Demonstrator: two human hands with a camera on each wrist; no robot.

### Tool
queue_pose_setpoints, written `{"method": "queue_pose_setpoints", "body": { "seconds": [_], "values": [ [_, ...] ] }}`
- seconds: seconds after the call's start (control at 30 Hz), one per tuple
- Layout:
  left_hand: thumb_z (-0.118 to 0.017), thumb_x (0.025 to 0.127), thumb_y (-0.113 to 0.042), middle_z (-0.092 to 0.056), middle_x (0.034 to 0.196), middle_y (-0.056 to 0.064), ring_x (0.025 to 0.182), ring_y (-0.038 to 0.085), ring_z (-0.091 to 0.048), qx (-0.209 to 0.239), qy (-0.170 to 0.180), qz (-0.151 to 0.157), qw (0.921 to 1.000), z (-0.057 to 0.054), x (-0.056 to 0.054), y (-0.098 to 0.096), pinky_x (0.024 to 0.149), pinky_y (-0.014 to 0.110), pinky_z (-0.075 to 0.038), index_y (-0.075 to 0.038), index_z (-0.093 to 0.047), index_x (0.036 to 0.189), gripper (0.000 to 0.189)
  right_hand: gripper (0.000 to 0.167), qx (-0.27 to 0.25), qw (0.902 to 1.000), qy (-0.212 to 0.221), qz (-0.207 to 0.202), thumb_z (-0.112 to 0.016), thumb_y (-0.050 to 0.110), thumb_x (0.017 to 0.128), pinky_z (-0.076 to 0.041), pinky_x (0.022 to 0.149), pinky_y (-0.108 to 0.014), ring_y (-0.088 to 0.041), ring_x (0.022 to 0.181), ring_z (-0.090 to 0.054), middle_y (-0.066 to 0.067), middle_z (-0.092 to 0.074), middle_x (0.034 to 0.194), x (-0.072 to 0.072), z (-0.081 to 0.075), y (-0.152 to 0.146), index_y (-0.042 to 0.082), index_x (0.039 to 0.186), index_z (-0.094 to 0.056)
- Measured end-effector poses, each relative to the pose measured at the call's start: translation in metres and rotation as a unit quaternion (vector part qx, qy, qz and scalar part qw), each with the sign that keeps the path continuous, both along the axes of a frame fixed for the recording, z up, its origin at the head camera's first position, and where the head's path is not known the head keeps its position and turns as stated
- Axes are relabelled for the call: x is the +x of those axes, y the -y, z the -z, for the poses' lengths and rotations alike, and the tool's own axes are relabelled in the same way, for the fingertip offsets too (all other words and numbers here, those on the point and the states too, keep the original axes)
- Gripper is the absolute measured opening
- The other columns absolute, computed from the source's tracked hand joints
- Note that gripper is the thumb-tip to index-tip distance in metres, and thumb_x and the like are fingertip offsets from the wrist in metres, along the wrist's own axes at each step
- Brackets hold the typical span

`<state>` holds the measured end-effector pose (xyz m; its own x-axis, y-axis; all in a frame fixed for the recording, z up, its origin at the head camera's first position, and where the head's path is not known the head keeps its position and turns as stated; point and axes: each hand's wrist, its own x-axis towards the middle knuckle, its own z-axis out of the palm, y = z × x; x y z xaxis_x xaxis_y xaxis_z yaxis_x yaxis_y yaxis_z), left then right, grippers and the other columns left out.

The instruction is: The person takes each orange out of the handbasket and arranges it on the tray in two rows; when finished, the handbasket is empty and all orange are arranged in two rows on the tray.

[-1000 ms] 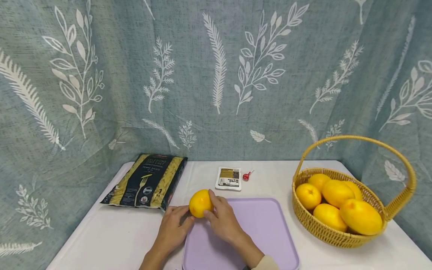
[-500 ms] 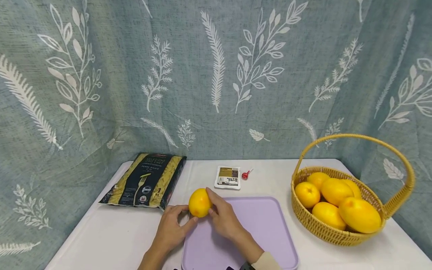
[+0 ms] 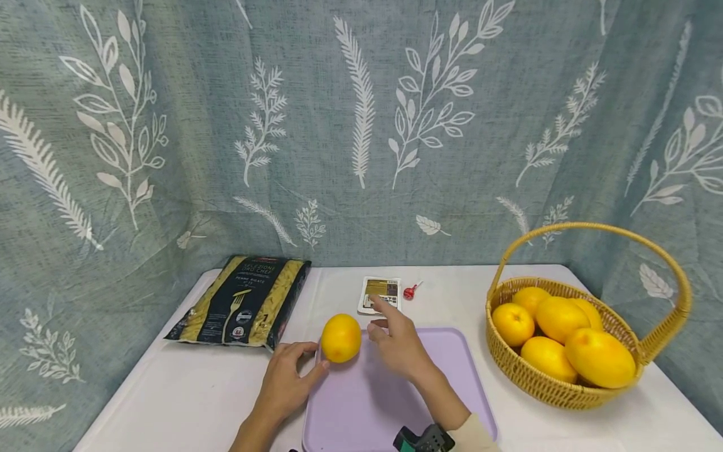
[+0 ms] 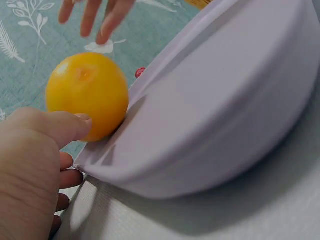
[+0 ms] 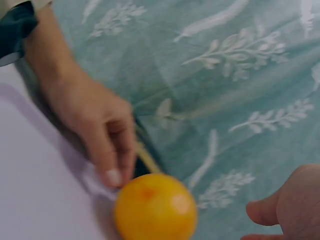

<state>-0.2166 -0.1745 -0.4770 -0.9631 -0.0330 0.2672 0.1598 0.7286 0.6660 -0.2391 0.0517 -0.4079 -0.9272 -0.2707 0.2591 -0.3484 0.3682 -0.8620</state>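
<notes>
While my left hand flanks the yellow fruit, my right hand hangs apart

As the head view shows, the fruit sits at the far left corner of the lilac tray, and neither hand pinches it. My left thumb and fingers are parted at that corner, just beside the fruit; my right fingers are loosely spread to its right, above the tray. Behind the tray lie a white flat pack, partly hidden by my right fingertips, and a red lollipop. A pasta bag lies at the left; at the right stands a wicker basket with more yellow fruits.

In the left wrist view, my left thumb overlaps the fruit's lower side (whether it touches, I cannot tell), and my other fingers reach past the tray's corner. My right fingers point down, clear of the fruit.

In the right wrist view, the fruit shows between my two hands, nearer the left; a patterned curtain fills the background.
</notes>
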Motion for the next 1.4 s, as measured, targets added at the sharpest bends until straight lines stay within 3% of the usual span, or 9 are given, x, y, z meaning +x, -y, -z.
{"method": "queue_pose_setpoints", "body": {
  "seconds": [0.17, 0.33, 0.6, 0.8, 0.9, 1.1, 1.4],
  "values": [
    [-0.077, 0.086, -0.03, -0.07, 0.118, 0.003, 0.116, 0.025, -0.055, -0.001, 0.013, 0.001, 0.9999, -0.002, 0.001, 0.0, 0.107, 0.05, -0.043, -0.01, -0.071, 0.119, 0.038, 0.047, -0.004, 0.9998, 0.005, 0.019, -0.058, 0.006, 0.1, -0.058, 0.092, -0.045, -0.038, 0.12, -0.063, -0.02, -0.057, 0.141, 0.001, -0.017, -0.016, 0.009, 0.146, -0.051],
    [-0.077, 0.086, -0.027, -0.07, 0.117, 0.003, 0.116, 0.024, -0.055, 0.001, 0.009, 0.0, 1.0, -0.002, 0.001, 0.0, 0.107, 0.049, -0.043, -0.011, -0.072, 0.117, 0.036, 0.043, 0.016, 0.999, 0.021, 0.035, -0.062, 0.008, 0.097, -0.058, 0.088, -0.046, -0.036, 0.114, -0.066, -0.019, -0.061, 0.135, -0.001, -0.021, -0.025, 0.009, 0.14, -0.057],
    [-0.077, 0.086, -0.026, -0.069, 0.119, 0.004, 0.121, 0.027, -0.055, -0.003, 0.01, 0.003, 0.9999, -0.001, 0.001, 0.0, 0.111, 0.052, -0.039, -0.011, -0.071, 0.118, 0.036, 0.045, 0.055, 0.9969, 0.042, 0.037, -0.068, 0.008, 0.093, -0.058, 0.088, -0.049, -0.037, 0.106, -0.068, -0.025, -0.063, 0.128, -0.01, -0.002, -0.026, 0.004, 0.136, -0.059],
    [-0.077, 0.086, -0.032, -0.069, 0.125, 0.006, 0.128, 0.032, -0.055, -0.006, 0.012, 0.012, 0.9998, -0.001, 0.0, 0.0, 0.114, 0.058, -0.033, -0.01, -0.066, 0.128, 0.049, 0.046, 0.061, 0.9956, 0.069, -0.018, -0.069, 0.01, 0.094, -0.061, 0.075, -0.038, -0.027, 0.094, -0.071, -0.024, -0.064, 0.125, -0.013, 0.02, -0.014, 0.005, 0.138, -0.057],
    [-0.077, 0.086, -0.037, -0.069, 0.127, 0.007, 0.131, 0.033, -0.054, -0.006, 0.013, 0.018, 0.9997, 0.0, 0.0, 0.0, 0.114, 0.061, -0.033, -0.01, -0.061, 0.137, 0.06, 0.05, 0.059, 0.995, 0.069, -0.043, -0.07, 0.012, 0.094, -0.061, 0.076, -0.038, -0.027, 0.096, -0.071, -0.023, -0.065, 0.125, -0.009, 0.026, -0.004, 0.007, 0.142, -0.054],
    [-0.075, 0.086, -0.047, -0.068, 0.13, 0.01, 0.13, 0.036, -0.055, -0.02, -0.002, 0.027, 0.9994, -0.001, 0.0, 0.0, 0.112, 0.065, -0.031, -0.006, -0.055, 0.143, 0.073, 0.052, 0.072, 0.994, 0.042, -0.071, -0.069, 0.015, 0.095, -0.058, 0.091, -0.044, -0.03, 0.106, -0.07, -0.019, -0.067, 0.122, -0.002, 0.031, 0.009, 0.007, 0.144, -0.051],
    [-0.074, 0.086, -0.049, -0.069, 0.127, 0.009, 0.129, 0.034, -0.055, -0.029, -0.003, 0.024, 0.9993, -0.002, 0.001, 0.0, 0.111, 0.064, -0.033, -0.008, -0.056, 0.142, 0.072, 0.05, 0.07, 0.9933, 0.056, -0.072, -0.069, 0.017, 0.094, -0.057, 0.09, -0.047, -0.03, 0.106, -0.069, -0.017, -0.066, 0.126, -0.002, 0.026, 0.005, 0.011, 0.141, -0.054]
  ]
}}
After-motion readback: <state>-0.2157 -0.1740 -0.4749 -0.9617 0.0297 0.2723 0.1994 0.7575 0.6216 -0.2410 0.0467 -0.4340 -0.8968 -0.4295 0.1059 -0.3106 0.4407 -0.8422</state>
